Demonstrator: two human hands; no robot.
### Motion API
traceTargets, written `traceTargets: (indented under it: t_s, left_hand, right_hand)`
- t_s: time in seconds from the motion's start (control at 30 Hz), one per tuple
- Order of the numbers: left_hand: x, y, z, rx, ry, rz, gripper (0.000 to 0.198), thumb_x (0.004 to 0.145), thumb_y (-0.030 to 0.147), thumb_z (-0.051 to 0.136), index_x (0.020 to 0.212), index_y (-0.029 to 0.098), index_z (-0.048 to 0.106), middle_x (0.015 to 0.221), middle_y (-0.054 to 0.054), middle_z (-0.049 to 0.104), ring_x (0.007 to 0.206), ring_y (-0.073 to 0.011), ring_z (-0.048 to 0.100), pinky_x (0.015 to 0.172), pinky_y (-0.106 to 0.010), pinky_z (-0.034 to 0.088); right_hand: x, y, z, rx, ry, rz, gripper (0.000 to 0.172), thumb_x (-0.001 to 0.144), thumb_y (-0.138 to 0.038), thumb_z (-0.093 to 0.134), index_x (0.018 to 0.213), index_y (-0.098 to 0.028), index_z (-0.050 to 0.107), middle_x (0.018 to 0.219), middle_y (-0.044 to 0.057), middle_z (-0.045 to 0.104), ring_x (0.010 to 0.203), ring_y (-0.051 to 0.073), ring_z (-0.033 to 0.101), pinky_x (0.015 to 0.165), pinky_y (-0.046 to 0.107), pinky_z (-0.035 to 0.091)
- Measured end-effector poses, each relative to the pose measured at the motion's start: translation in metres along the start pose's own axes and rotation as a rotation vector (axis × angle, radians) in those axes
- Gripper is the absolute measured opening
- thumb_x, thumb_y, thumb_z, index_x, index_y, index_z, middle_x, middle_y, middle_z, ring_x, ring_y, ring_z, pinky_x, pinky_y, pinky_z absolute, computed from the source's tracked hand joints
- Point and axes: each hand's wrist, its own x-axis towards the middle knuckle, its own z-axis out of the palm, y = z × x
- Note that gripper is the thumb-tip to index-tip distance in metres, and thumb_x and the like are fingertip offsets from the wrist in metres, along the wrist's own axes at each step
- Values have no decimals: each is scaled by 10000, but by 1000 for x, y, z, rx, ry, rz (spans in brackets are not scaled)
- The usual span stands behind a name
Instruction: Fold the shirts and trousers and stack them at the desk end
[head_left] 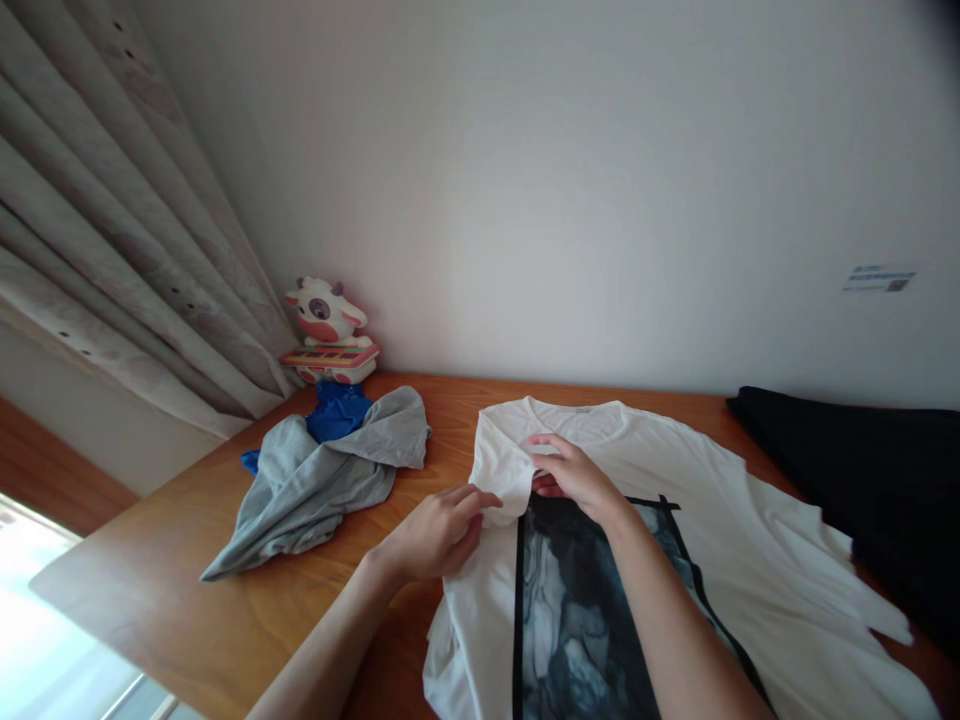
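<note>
A white T-shirt (660,455) with a dark, framed print lies spread on the wooden table, its neckline toward the wall. Its left sleeve is folded inward over the chest, beside the print's top corner. My right hand (574,475) pinches the end of that folded sleeve between thumb and fingers. At the shirt's left edge, my left hand (442,525) has its fingers curled on the white fabric, just below the fold. Some of its fingertips are hidden under the hand. Near the bottom left, the shirt's side is bunched up.
A crumpled grey garment (322,490) with a blue cloth (337,410) lies on the table (150,560) at left. Behind them stands a cow toy with a keyboard (330,335), near the curtain (127,220). Folded black fabric (862,460) lies at right. The wall (600,200) bounds the back.
</note>
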Motion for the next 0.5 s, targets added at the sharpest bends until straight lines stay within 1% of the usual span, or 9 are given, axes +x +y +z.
traceTargets:
  t_s: [0.07, 0.17, 0.27, 0.37, 0.43, 0.5]
  left_hand:
    - [0, -1, -1, -12, -18, -2, 381, 952, 87, 380, 1232, 241, 588, 1135, -65, 675, 970, -187, 674, 853, -281, 508]
    - [1, -1, -4, -4, -44, -20, 357, 953, 84, 366, 1160, 238, 613, 1105, -58, 662, 936, -183, 673, 834, -279, 504]
    - [0, 0, -4, 9, -32, -69, 230, 929, 169, 490, 1137, 216, 577, 1082, -62, 662, 937, -209, 672, 835, -303, 507]
    - [-1, -2, 0, 57, 19, -171, 250, 866, 269, 642, 1091, 211, 551, 1018, -52, 664, 872, -223, 664, 780, -317, 507]
    - [-1, -5, 1, 88, 45, -195, 198, 851, 248, 659, 1017, 219, 555, 958, -34, 656, 827, -208, 649, 740, -302, 494]
    - [-1, -7, 0, 116, 60, -133, 120, 851, 182, 635, 939, 224, 565, 926, -26, 644, 834, -198, 633, 736, -288, 481]
  right_hand:
    - [0, 2, -2, -15, -19, 0, 286, 913, -135, 556, 1169, -213, 656, 682, -32, 679, 628, 127, 689, 558, 203, 538]
    - [3, 6, -3, -46, -31, 8, 233, 914, -128, 550, 1074, -178, 712, 705, -7, 694, 676, 130, 696, 580, 201, 533]
    - [5, 9, -4, -70, -17, 0, 183, 912, -149, 577, 997, -162, 739, 755, 11, 720, 724, 126, 699, 621, 194, 526]
    - [7, 12, -6, -88, -9, -16, 166, 901, -178, 602, 973, -165, 752, 810, 22, 744, 762, 131, 704, 648, 199, 524]
    - [8, 12, -7, -100, -6, -27, 169, 891, -195, 613, 977, -168, 756, 841, 29, 756, 789, 142, 710, 667, 211, 531]
    - [8, 12, -8, -115, -2, -40, 179, 880, -216, 622, 985, -172, 759, 872, 37, 765, 812, 152, 713, 684, 224, 538]
